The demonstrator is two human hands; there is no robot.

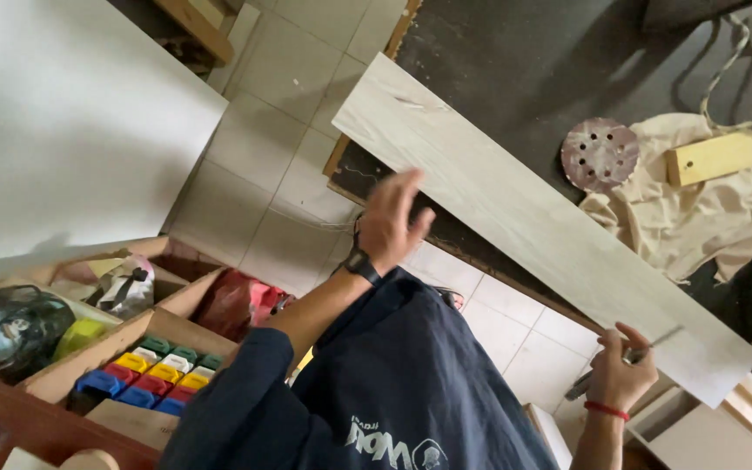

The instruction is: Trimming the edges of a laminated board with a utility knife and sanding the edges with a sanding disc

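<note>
A long pale wooden plank (524, 218) lies slantwise on a dark workbench (533, 61), overhanging the tiled floor. My left hand (391, 222), with a dark watch on its wrist, hovers by the plank's near edge, fingers apart and blurred, holding nothing. My right hand (621, 374), with a red band on its wrist, grips a thin metal tool (633, 355) at the plank's lower right end. The tool's tip points toward the plank. My dark blue sleeve and apron fill the lower middle.
A round sanding disc (600, 154) and a small wooden block (711, 158) rest on a beige cloth (698, 218) on the bench. Wooden crates at lower left hold several coloured boxes (154, 376) and bags. A large white board (71, 122) fills the upper left.
</note>
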